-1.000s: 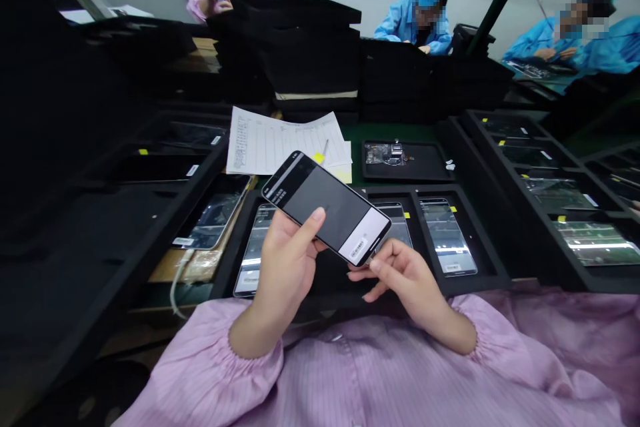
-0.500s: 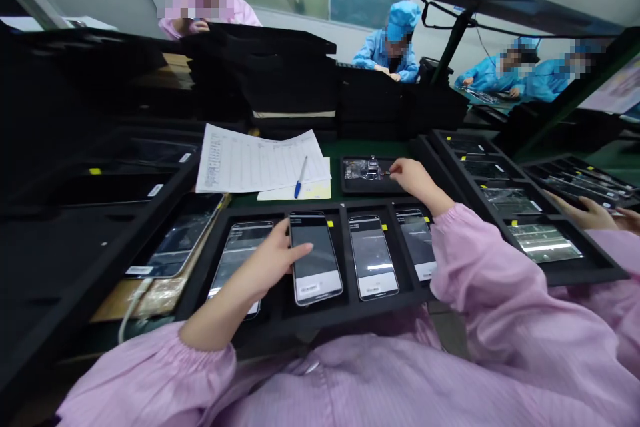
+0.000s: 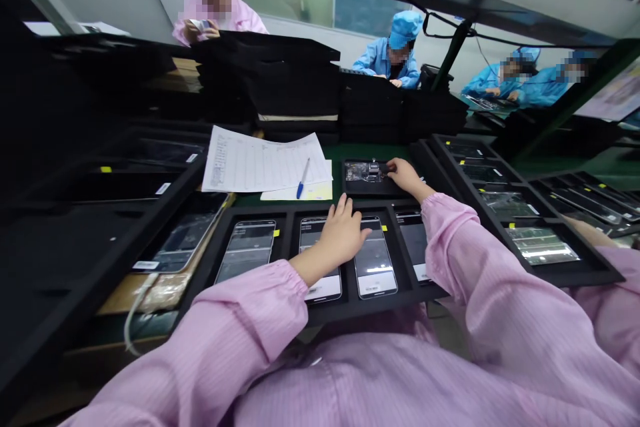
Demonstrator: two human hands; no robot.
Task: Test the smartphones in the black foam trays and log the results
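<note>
Showing grey above, white below: phone [image 3: 327, 286] partly under left hand [image 3: 341, 236].

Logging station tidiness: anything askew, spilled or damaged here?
No spill or breakage visible. One oddity: the phone left of the front tray lies aslant on a wrapped board, white cable at its lower edge, while the front tray's phones sit in compartments. Possibly deliberate.

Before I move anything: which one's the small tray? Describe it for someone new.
Start at the wide front tray, with four phones in a row. Just beyond it, right of the paper in view, sits the small tray, also black. Unlike the phone trays nearby, it has no phone-sized slots and holds a clear bag.
</note>
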